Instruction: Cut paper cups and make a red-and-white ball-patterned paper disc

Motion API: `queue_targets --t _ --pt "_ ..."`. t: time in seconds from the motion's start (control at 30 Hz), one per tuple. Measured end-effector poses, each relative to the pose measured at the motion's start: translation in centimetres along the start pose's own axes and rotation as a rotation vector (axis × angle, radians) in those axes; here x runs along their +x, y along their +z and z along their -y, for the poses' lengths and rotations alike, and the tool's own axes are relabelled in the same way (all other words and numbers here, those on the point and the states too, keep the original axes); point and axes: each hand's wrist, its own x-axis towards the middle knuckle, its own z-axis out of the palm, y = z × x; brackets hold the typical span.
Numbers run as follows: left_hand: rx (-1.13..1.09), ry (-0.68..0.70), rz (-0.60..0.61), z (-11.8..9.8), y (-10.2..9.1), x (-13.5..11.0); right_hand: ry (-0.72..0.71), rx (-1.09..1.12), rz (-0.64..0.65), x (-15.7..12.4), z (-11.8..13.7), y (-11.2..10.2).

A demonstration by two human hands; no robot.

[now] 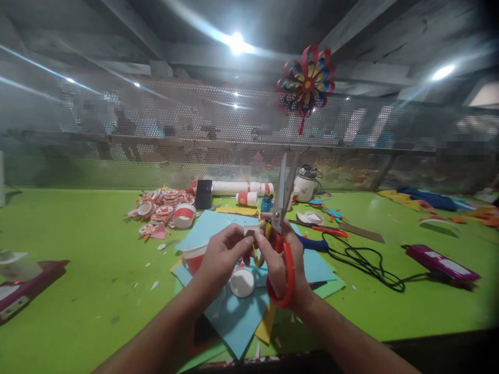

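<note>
The fingers of my left hand [222, 252] pinch a small white paper piece [251, 228] over the middle of the work area. My right hand [290, 259] has red-handled scissors [288, 278] hooked in it, blades pointing up and away from the paper. Its thumb and fingertips also meet at the paper piece. A yellow curved strip [257, 258] shows just under the fingertips; which hand holds it, if either, I cannot tell. Below the hands a small white paper cup part [242, 282] sits on light blue paper sheets [234, 324]. A red-and-white cup piece [193, 255] is partly behind my left hand.
Red-and-white paper cutouts [156, 210] are heaped at back left, near a phone [204, 194] and a stack of cups [234, 188]. To the right lie a glue gun [314, 243], its black cable [370, 270] and a purple power strip [442, 265]. A paper flower [307, 84] hangs above.
</note>
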Motion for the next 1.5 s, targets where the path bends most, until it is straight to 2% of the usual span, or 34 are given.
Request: queue_targets --t 0.4,0.57,0.67,0.77,0.8,0.9,1.0,1.17,1.5 --pt "-0.172 -0.125 0.016 0.0 -0.5 -0.2 0.024 0.033 -0.001 -0.2 -0.4 0.3" --pt "-0.172 -0.104 -0.061 -0.7 -0.9 0.0 0.123 -0.018 0.054 -0.1 0.5 -0.3" --pt "-0.19 -0.034 -0.142 -1.3 -1.4 0.1 0.24 -0.152 0.173 -0.2 1.4 -1.6" --pt "-0.226 0.039 -0.2 -1.8 -1.8 0.1 0.236 -0.346 0.46 -0.7 1.6 -3.3" --pt "-0.235 0.06 -0.214 -1.9 -1.9 0.1 0.223 -0.372 0.51 -1.0 1.6 -3.7" --pt "-0.263 0.094 -0.239 -2.0 -1.9 0.2 0.184 -0.438 0.557 -1.8 1.8 -4.5" --pt "-0.258 0.101 -0.248 -1.8 -1.8 0.3 0.151 -0.425 0.6 -2.3 2.5 -4.5" --pt "-0.205 0.086 -0.227 -1.8 -1.8 0.3 0.145 -0.448 0.565 -2.5 3.3 -3.9" --pt "-0.221 0.041 -0.202 -1.9 -1.9 0.3 0.157 -0.449 0.553 -2.7 2.6 -4.0"
